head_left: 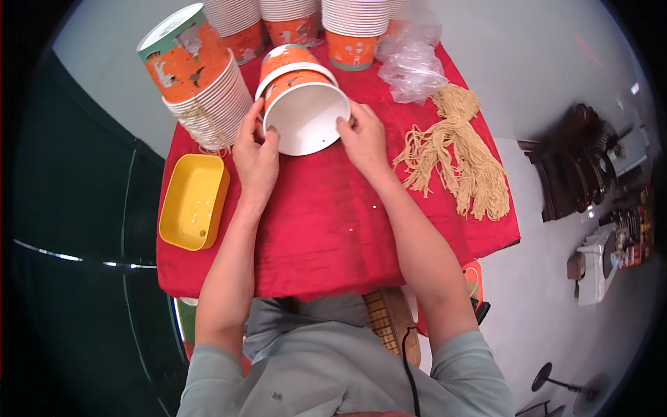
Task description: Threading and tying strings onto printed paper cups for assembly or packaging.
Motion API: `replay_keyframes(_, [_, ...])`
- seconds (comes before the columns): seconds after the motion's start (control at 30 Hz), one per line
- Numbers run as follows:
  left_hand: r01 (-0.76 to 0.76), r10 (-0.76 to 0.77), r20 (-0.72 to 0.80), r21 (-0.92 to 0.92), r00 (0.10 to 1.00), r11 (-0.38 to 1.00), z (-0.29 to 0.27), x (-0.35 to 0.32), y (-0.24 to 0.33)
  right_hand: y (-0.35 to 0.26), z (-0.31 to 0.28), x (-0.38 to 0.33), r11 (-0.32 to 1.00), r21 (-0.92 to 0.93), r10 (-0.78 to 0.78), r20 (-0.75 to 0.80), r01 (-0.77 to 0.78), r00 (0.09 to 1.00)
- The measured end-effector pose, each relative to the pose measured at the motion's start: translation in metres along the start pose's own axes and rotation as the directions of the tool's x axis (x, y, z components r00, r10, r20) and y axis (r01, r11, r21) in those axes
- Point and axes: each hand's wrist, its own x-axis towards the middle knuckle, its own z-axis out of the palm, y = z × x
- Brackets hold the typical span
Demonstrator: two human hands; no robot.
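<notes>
Both hands are on the orange paper cup [303,104] just above the middle of the frame: left hand [256,156] and right hand [363,139] have their fingers clamped on its rim. It's tipped toward the camera and looks empty. A squeeze could crush that thin rim, I'd guess. The yellow tray [193,201] at left holds nothing. The tilted cup stack [198,80] at upper left could topple.

A red cloth [326,236] covers the table under the fingers. Pale grey floor [542,62] lies beyond. Dark furniture [570,163] stands well right of the fingers.
</notes>
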Motion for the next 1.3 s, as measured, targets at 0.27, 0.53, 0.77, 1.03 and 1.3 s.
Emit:
replay_keyframes(0.27, [-0.388, 0.395, -0.054, 0.103, 0.917, 0.916, -0.015, 0.001, 0.042, -0.034, -0.032, -0.001, 0.986, -0.001, -0.165, -0.085, 0.166, 0.983])
replay_keyframes(0.53, [-0.487, 0.475, 0.119, 0.126, 0.872, 0.864, -0.02, -0.001, 0.05, -0.031, -0.029, -0.008, 0.989, -0.086, -0.114, 0.054, 0.118, 0.992])
replay_keyframes(0.77, [-0.591, 0.578, 0.138, 0.288, 0.804, 0.754, -0.02, -0.006, 0.065, -0.025, -0.057, 0.0, 0.989, -0.02, -0.147, 0.042, 0.148, 0.988])
replay_keyframes(1.03, [-0.629, 0.61, 0.156, 0.223, 0.777, 0.745, -0.021, -0.007, 0.069, 0.012, -0.134, 0.011, 0.62, -0.73, 0.24, -0.175, -0.289, 0.955])
replay_keyframes(1.3, [-0.649, 0.649, 0.062, 0.167, 0.758, 0.742, -0.022, -0.016, 0.076, 0.029, -0.123, 0.013, 0.669, -0.704, 0.273, -0.066, -0.239, 0.96])
